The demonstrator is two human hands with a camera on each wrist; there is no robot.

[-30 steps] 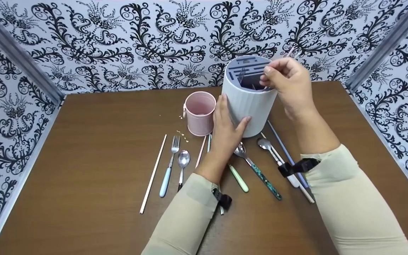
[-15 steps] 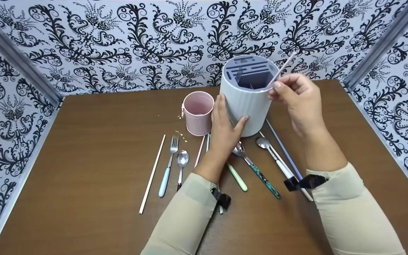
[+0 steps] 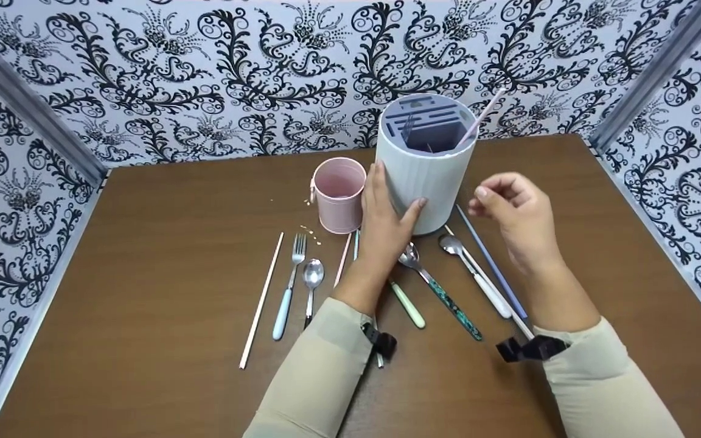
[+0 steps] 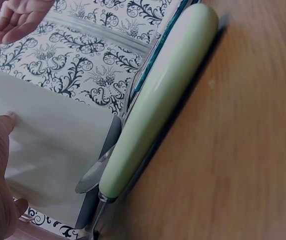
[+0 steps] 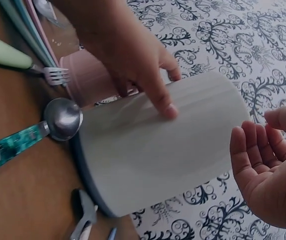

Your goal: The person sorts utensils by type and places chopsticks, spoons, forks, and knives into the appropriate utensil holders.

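A white ribbed utensil holder (image 3: 428, 179) with a grey slotted top stands upright in the head view. My left hand (image 3: 385, 222) rests against its left side, fingers extended and thumb spread across the front. A pink chopstick (image 3: 484, 115) leans in the right of the holder's large opening, its upper end sticking out. Dark fork tines (image 3: 409, 125) show at the opening's left. My right hand (image 3: 518, 219) hovers right of the holder, fingers loosely curled, with nothing in them; the right wrist view shows its bare palm (image 5: 275, 185).
A pink cup (image 3: 339, 204) stands left of the holder. In front lie a pale chopstick (image 3: 262, 298), a blue-handled fork (image 3: 289, 292), a spoon (image 3: 313, 280), a green-handled fork (image 4: 157, 105), a teal-handled spoon (image 3: 445, 295), a white-handled spoon (image 3: 478, 280) and a blue chopstick (image 3: 490, 261).
My right hand has let go of the pink chopstick, which now leans in the holder. That hand has moved down and slightly right. My left hand stays against the holder.
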